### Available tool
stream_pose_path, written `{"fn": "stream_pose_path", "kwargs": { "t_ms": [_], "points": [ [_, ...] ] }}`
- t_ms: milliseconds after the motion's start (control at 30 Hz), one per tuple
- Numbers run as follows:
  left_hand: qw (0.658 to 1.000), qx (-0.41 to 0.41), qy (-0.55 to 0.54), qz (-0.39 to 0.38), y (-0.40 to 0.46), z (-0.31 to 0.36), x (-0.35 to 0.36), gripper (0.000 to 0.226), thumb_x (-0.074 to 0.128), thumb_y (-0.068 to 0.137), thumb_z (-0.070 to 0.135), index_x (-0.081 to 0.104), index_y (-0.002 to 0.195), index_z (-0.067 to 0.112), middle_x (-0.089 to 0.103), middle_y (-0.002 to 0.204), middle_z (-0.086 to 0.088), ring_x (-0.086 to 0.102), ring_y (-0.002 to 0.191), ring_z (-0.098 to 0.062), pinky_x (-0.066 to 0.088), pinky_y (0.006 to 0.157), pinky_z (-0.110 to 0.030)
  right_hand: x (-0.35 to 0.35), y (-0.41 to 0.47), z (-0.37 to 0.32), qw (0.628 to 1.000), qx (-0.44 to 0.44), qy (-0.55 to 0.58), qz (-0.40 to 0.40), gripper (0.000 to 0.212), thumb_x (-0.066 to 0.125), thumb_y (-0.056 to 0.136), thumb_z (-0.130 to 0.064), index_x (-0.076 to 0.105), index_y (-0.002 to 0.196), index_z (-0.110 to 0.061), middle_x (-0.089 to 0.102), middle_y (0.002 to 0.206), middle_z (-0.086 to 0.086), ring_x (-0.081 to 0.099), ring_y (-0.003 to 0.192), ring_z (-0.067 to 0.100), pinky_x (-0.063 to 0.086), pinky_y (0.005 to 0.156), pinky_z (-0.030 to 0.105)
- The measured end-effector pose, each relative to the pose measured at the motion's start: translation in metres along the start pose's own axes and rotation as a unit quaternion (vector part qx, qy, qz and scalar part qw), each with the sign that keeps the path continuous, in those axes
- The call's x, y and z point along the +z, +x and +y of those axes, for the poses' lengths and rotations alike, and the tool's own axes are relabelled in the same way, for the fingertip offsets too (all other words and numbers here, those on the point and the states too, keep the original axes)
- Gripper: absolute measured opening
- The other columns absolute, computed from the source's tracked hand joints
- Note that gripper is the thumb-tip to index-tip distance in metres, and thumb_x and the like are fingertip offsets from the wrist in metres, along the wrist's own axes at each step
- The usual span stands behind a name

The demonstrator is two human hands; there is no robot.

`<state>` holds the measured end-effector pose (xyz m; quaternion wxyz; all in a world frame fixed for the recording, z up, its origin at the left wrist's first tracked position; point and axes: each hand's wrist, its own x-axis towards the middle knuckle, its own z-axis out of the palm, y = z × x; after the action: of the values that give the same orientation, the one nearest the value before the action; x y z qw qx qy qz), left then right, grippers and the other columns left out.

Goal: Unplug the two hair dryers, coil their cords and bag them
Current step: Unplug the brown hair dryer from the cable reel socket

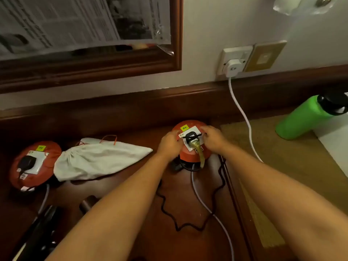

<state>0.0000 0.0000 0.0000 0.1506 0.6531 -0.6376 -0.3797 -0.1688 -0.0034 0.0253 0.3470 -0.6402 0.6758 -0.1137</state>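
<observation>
A dark wooden desk [116, 208] is seen, backed by a raised ledge. Near the back edge, an orange reel [192, 147] is gripped on each side by the left hand [169, 145] and right hand [212, 139]; a black plug [190, 138] is seated on top. A white bag [98, 159] lies between it and a second reel [32, 164] at the left edge. A black cord [169, 213] is trailed over open desk in front.

We had both bare forearms stretched forward from the bottom of the view, converging toward the middle. Our left hand [169, 143] lay palm down with its fingers curled downward, knuckles up. Our right hand [212, 139] sat just beside it, also palm down, fingers bent inward toward the left hand. The two hands were close but apart.
</observation>
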Motion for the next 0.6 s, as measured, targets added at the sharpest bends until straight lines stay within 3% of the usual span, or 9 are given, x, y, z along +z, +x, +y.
{"fn": "stream_pose_path", "kwargs": {
  "t_ms": [100,233,333,400,467,533,600],
  "points": [
    [0.999,-0.027,-0.04,-0.017,0.016,0.002,0.006,0.04,0.046,0.098,0.014,0.049,0.138,0.011,0.054,0.137,-0.014,0.056,0.116,-0.03,0.046,0.092,-0.033,0.0,0.014,0.003,1.0,0.0,-0.005,-0.011,0.037,0.044,0.094,0.0,0.055,0.129,-0.002,0.058,0.128,0.018,0.054,0.119,0.032,0.041,0.095,0.032],
    [0.997,-0.043,-0.056,-0.024,0.031,-0.002,0.012,0.032,0.043,0.098,0.012,0.062,0.124,0.009,0.065,0.117,-0.016,0.062,0.084,-0.026,0.044,0.068,-0.028,0.002,0.035,0.013,0.999,0.015,-0.011,-0.03,0.035,0.048,0.093,-0.004,0.059,0.126,-0.006,0.062,0.123,0.019,0.06,0.108,0.033,0.049,0.092,0.04],
    [0.995,-0.074,-0.069,-0.013,0.035,-0.008,0.015,0.031,0.044,0.096,0.007,0.063,0.12,0.006,0.066,0.099,-0.02,0.058,0.06,-0.026,0.041,0.052,-0.025,0.005,0.043,0.024,0.997,0.051,0.006,-0.054,0.034,0.041,0.093,-0.001,0.062,0.118,-0.011,0.066,0.094,0.016,0.063,0.062,0.023,0.051,0.057,0.03],
    [0.991,-0.096,-0.083,-0.034,0.04,-0.01,0.017,0.031,0.048,0.094,0.006,0.06,0.123,0.007,0.064,0.088,-0.019,0.056,0.051,-0.02,0.044,0.049,-0.023,0.01,0.044,0.033,0.994,0.068,0.019,-0.083,0.034,0.043,0.094,0.0,0.06,0.119,-0.014,0.062,0.078,0.007,0.06,0.049,0.019,0.048,0.049,0.029],
    [0.993,-0.083,-0.048,-0.073,0.045,-0.013,0.019,0.04,0.056,0.091,0.011,0.054,0.131,0.009,0.065,0.093,-0.016,0.061,0.066,-0.022,0.046,0.061,-0.026,0.017,0.044,0.041,0.992,0.072,0.038,-0.092,0.036,0.05,0.093,-0.003,0.056,0.125,-0.016,0.058,0.081,0.001,0.063,0.059,0.022,0.051,0.052,0.033],
    [0.994,-0.04,0.045,-0.095,0.048,-0.017,0.023,0.057,0.065,0.087,0.021,0.045,0.14,0.013,0.059,0.122,-0.016,0.059,0.104,-0.029,0.046,0.084,-0.029,0.023,0.046,0.047,0.996,0.038,0.022,-0.079,0.042,0.057,0.089,-0.006,0.054,0.13,-0.016,0.056,0.103,0.005,0.064,0.092,0.03,0.053,0.074,0.037],
    [0.986,0.005,0.137,-0.093,0.046,-0.019,0.027,0.07,0.068,0.084,0.034,0.038,0.145,0.018,0.045,0.137,-0.016,0.043,0.124,-0.034,0.041,0.099,-0.038,0.027,0.049,0.053,0.998,-0.016,-0.015,-0.061,0.052,0.063,0.084,-0.006,0.052,0.134,-0.014,0.048,0.129,0.012,0.051,0.116,0.032,0.044,0.093,0.032]
  ]
}}
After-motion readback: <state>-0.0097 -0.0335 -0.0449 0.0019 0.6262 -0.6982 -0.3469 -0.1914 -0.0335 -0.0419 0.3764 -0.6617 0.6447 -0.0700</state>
